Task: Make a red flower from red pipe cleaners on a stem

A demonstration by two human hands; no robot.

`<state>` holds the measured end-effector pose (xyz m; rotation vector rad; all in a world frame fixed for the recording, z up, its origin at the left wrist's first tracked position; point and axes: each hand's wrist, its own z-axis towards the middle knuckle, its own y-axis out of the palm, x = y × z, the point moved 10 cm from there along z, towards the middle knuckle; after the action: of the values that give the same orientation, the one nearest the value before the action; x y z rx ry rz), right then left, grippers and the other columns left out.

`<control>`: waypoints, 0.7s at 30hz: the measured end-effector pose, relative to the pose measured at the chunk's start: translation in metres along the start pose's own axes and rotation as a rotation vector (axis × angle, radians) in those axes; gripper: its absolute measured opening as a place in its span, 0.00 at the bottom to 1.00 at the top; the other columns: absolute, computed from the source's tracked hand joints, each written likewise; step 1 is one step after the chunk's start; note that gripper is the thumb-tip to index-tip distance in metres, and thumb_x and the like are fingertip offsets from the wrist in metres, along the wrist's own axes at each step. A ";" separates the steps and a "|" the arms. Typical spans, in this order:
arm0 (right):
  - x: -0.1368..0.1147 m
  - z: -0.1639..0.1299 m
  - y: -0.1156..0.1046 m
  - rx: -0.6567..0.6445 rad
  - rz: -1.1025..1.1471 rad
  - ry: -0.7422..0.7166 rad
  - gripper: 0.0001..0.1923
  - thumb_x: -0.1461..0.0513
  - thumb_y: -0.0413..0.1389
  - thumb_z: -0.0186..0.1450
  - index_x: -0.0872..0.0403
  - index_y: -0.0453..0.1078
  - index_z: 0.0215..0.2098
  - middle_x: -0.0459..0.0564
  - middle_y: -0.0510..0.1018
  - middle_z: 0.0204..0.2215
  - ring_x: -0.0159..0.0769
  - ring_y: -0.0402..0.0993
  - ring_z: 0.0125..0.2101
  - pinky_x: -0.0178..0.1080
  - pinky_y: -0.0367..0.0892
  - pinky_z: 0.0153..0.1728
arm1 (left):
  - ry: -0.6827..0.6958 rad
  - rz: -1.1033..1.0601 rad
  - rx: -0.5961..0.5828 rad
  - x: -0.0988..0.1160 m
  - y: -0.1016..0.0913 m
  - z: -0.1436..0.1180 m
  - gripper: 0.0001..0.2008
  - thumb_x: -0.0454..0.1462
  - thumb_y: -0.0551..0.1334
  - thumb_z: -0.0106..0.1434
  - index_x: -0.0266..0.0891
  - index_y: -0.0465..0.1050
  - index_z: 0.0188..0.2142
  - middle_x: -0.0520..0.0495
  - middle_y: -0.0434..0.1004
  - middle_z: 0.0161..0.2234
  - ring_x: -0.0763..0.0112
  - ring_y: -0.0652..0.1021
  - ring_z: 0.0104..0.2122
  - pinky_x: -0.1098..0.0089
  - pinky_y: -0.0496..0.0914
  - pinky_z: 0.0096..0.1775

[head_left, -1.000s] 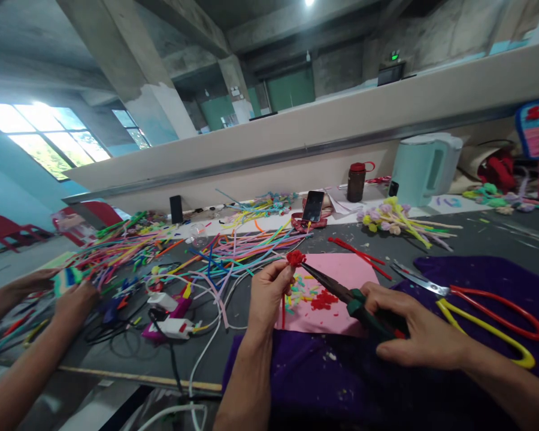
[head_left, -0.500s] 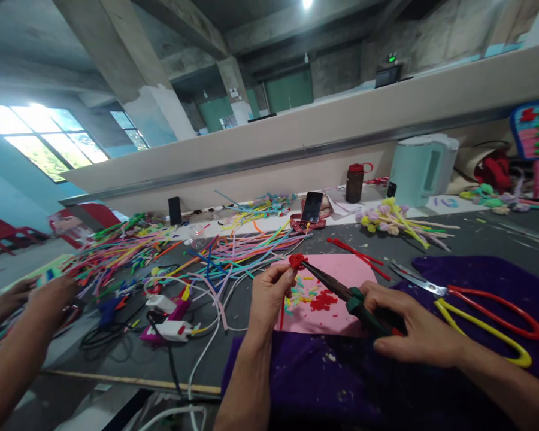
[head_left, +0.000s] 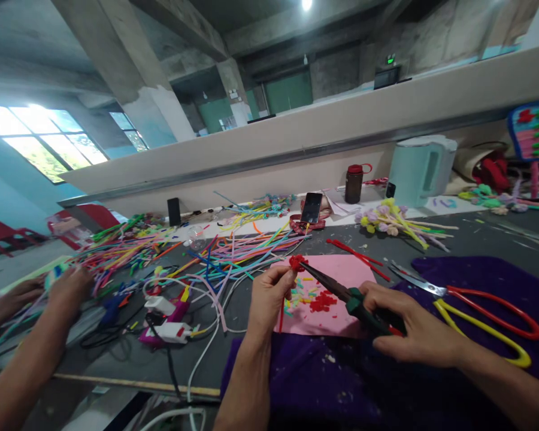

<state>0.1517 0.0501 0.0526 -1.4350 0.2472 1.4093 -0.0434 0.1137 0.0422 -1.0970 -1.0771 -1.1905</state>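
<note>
My left hand (head_left: pixel 272 293) pinches a small red pipe-cleaner flower (head_left: pixel 298 262) between thumb and fingers, its red stem hanging below the palm. In my right hand (head_left: pixel 404 323) are long-nose pliers (head_left: pixel 341 291) with dark green handles; their tips touch the flower's right side. Whether the jaws grip it I cannot tell. Underneath lies a pink sheet (head_left: pixel 350 269) scattered with yellow and teal snippets and a pile of red pieces (head_left: pixel 323 301). Two red pipe cleaners (head_left: pixel 359 257) rest across its far right edge.
Large scissors (head_left: pixel 440 291) with red and yellow handles lie right on purple cloth (head_left: pixel 471 272). A power strip (head_left: pixel 170 329) with cables is left. Colourful pipe cleaners (head_left: pixel 247 248), a phone (head_left: pixel 312 208), a bottle (head_left: pixel 353 184) and a kettle (head_left: pixel 415 170) stand behind. A co-worker's hands (head_left: pixel 67 287) work far left.
My hands, the flower and the pliers stay almost in place. At far left, the co-worker's nearer hand has shifted slightly right and up.
</note>
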 end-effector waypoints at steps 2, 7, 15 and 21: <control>0.001 0.000 0.000 -0.002 -0.001 0.001 0.10 0.71 0.53 0.50 0.54 0.58 0.28 0.45 0.66 0.31 0.33 0.63 0.31 0.35 0.59 0.32 | 0.005 0.018 -0.006 0.001 0.001 0.000 0.10 0.42 0.63 0.52 0.36 0.73 0.27 0.54 0.67 0.19 0.82 0.64 0.16 0.78 0.58 0.19; 0.002 -0.001 0.002 -0.008 -0.009 0.012 0.10 0.72 0.53 0.50 0.54 0.58 0.28 0.45 0.66 0.32 0.33 0.63 0.31 0.35 0.59 0.33 | 0.009 0.056 -0.009 0.001 0.001 0.000 0.10 0.42 0.62 0.53 0.35 0.73 0.27 0.54 0.67 0.19 0.83 0.64 0.15 0.79 0.58 0.18; 0.002 -0.002 0.002 -0.001 -0.020 0.020 0.11 0.72 0.52 0.50 0.54 0.58 0.28 0.45 0.66 0.32 0.33 0.63 0.32 0.34 0.58 0.33 | 0.024 0.048 0.005 0.002 0.000 0.000 0.10 0.42 0.62 0.53 0.36 0.74 0.29 0.54 0.67 0.19 0.82 0.64 0.16 0.79 0.58 0.19; 0.006 -0.002 0.003 -0.009 0.024 0.044 0.09 0.70 0.53 0.50 0.54 0.60 0.28 0.44 0.65 0.30 0.32 0.62 0.30 0.34 0.57 0.31 | 0.029 0.067 0.002 0.003 0.000 0.001 0.10 0.42 0.62 0.53 0.35 0.74 0.29 0.54 0.66 0.19 0.81 0.64 0.17 0.78 0.59 0.20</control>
<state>0.1528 0.0503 0.0455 -1.4754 0.2872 1.4012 -0.0436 0.1139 0.0451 -1.1029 -1.0110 -1.1487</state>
